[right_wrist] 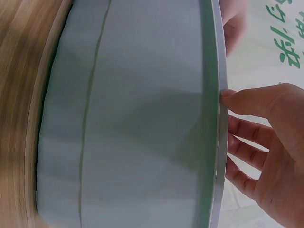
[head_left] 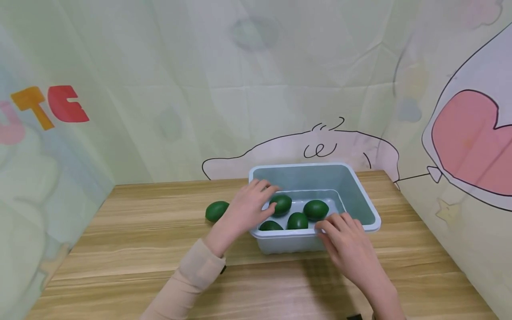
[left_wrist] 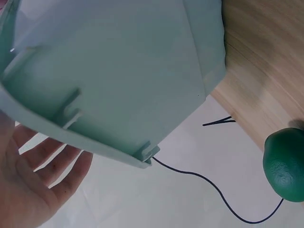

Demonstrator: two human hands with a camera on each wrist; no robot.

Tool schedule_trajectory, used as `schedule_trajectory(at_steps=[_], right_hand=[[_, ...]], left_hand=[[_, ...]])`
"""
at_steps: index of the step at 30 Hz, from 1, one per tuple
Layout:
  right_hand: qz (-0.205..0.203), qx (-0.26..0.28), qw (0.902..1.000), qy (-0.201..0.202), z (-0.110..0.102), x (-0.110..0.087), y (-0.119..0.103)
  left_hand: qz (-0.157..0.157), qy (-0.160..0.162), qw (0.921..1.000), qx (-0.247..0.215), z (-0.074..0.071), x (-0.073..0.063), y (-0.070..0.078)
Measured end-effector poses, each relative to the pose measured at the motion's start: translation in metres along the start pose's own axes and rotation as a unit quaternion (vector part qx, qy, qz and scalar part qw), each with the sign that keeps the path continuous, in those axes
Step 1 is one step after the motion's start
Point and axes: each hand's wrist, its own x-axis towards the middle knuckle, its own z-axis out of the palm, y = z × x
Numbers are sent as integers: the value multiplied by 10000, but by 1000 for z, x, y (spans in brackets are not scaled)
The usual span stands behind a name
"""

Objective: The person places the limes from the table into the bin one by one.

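Observation:
A pale blue-green plastic bin point(head_left: 296, 244) stands on the wooden table, with several dark green, lime-like fruits point(head_left: 316, 209) on its floor. My left hand point(head_left: 251, 202) is over the bin's left rim, fingers loosely bent beside one fruit point(head_left: 281, 204), with nothing seen in its grasp. On the table left of the bin lies another green fruit point(head_left: 216, 211), partly behind the left wrist. At the front right of the rim, my right hand point(head_left: 348, 244) holds the edge, thumb point(right_wrist: 235, 99) on the outer side and fingers reaching over. The rim hides part of the nearest fruit point(head_left: 271, 226).
The wooden table point(head_left: 152, 231) extends to both sides and in front of the bin. Right behind it hangs a printed cloth backdrop point(head_left: 200, 89), which also runs along the left and right sides.

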Motion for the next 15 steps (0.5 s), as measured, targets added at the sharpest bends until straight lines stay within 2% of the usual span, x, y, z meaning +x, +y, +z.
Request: schedule_trajectory(at_steps=[10,15], right_hand=[[19,5,10000,-12,0,1,0],[27,-8,10000,-11,0,1,-1]], left_hand=[[-97,610,9981,-23,-6,-7,1],[-192,748,9970,68,-8,-11,-1]])
